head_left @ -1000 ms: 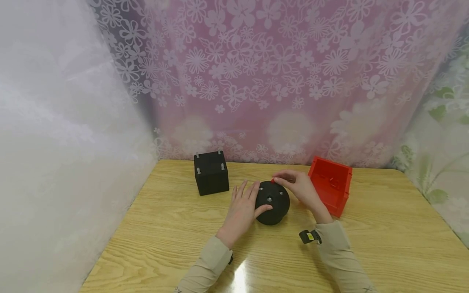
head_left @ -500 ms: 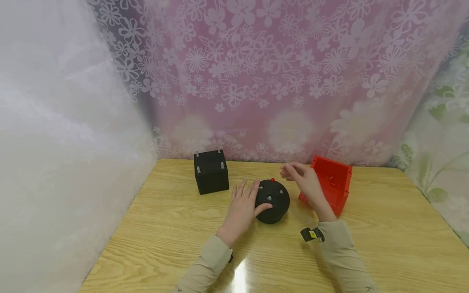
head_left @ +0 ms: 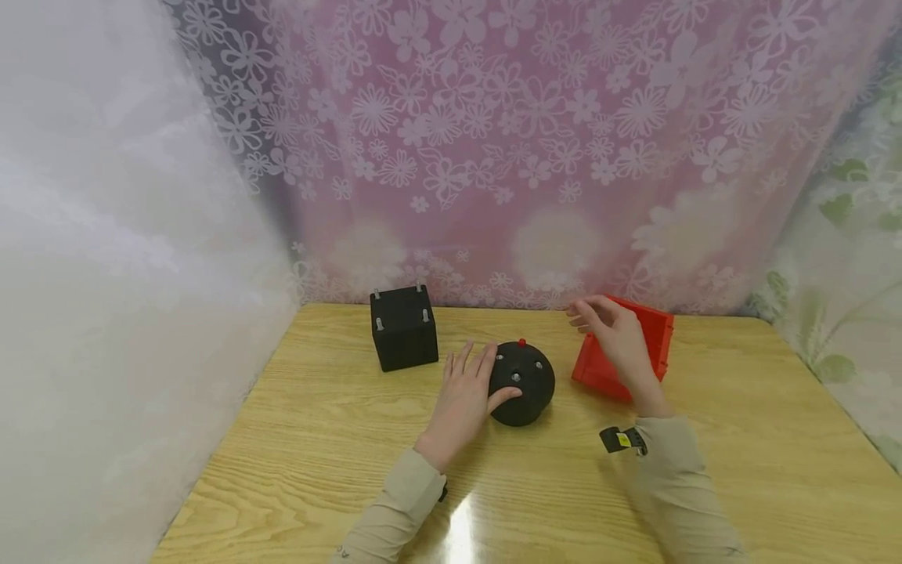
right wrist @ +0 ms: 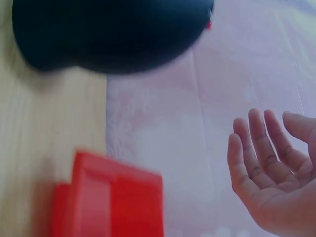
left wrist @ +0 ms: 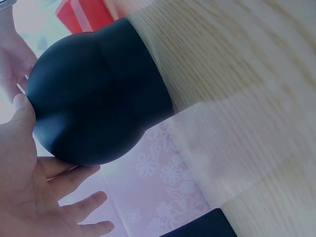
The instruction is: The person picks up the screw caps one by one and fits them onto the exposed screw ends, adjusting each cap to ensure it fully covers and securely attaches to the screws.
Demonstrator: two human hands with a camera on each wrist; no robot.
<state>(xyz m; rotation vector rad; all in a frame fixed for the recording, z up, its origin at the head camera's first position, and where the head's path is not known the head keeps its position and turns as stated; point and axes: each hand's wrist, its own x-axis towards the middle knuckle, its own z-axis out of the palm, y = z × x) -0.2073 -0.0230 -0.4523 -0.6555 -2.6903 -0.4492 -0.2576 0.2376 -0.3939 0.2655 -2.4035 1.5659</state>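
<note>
A black ball on a short round base (head_left: 528, 399) stands on the table, with small metal pegs in its top. One red piece (head_left: 522, 342) sits at its far top edge. My left hand (head_left: 461, 399) holds the ball from the left, thumb over the near side and index finger against the other side. In the left wrist view, the remaining fingers of that hand (left wrist: 89, 212) stretch past the ball. My right hand (head_left: 623, 341) is raised over the red open-fronted bin (head_left: 599, 376). Its fingers are loosely bent in the right wrist view, and nothing shows in them.
A black cube (head_left: 409, 345) with upright metal pegs at its top corners stands at the back left of the wooden table (head_left: 310, 454). A pink floral curtain (head_left: 451, 157) hangs behind the table. A white sheet (head_left: 141, 274) covers the left side.
My right hand lets go of the red piece, which stays on the ball, and moves right to above the red bin. My left hand keeps its hold on the ball.
</note>
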